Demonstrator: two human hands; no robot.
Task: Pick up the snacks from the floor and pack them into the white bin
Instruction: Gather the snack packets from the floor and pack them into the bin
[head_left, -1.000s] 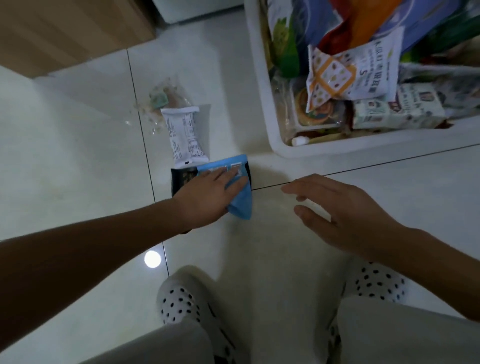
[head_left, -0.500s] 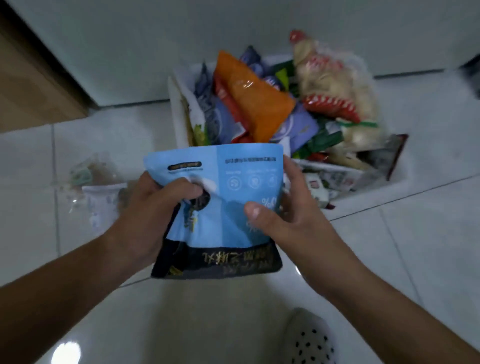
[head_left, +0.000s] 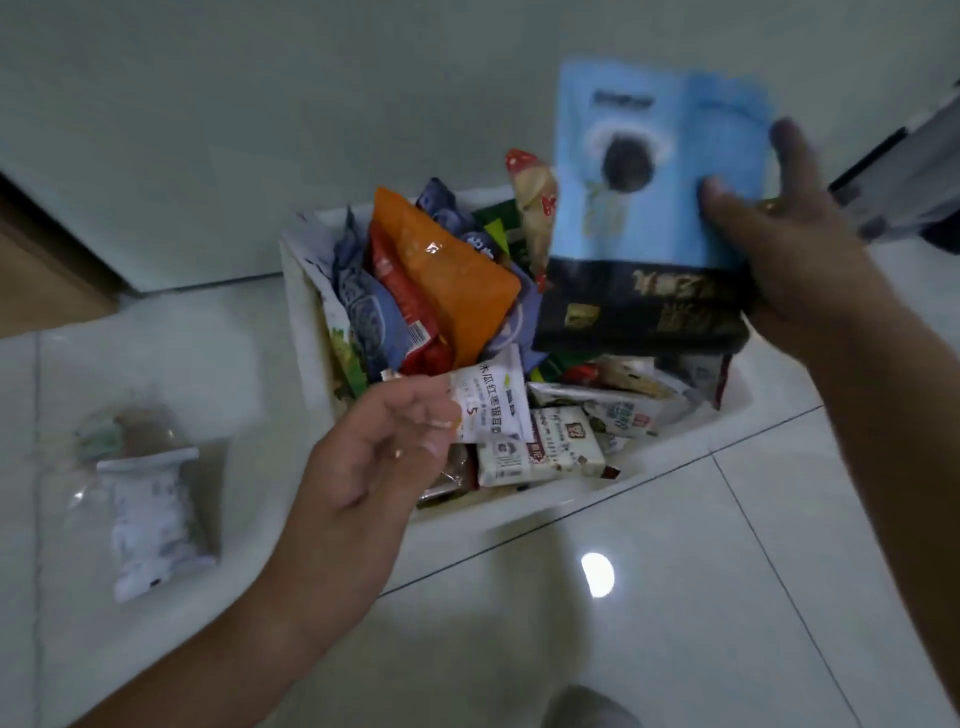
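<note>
My right hand (head_left: 795, 249) grips a blue and black snack pouch (head_left: 649, 208) by its right side, thumb on the front, holding it upright above the right half of the white bin (head_left: 311, 332). The bin is heaped with snacks, an orange bag (head_left: 447, 280) on top. My left hand (head_left: 379, 457) hovers at the bin's front left corner, fingers loosely curled in front of the edge of a white sachet (head_left: 493, 405) lying in the bin. On the floor left of the bin lie a white packet (head_left: 150, 525) and a clear packet (head_left: 119, 431).
The floor is glossy white tile (head_left: 675, 597). A wooden cabinet (head_left: 36, 270) stands at far left, a pale wall (head_left: 234, 130) behind the bin, and a dark object (head_left: 909, 182) at the upper right. My spotted slipper (head_left: 587, 712) shows at the bottom edge.
The blue pouch came off the floor, was held in both hands, and is now in my right hand alone, raised over the bin. My left hand let go and dropped toward the bin's front.
</note>
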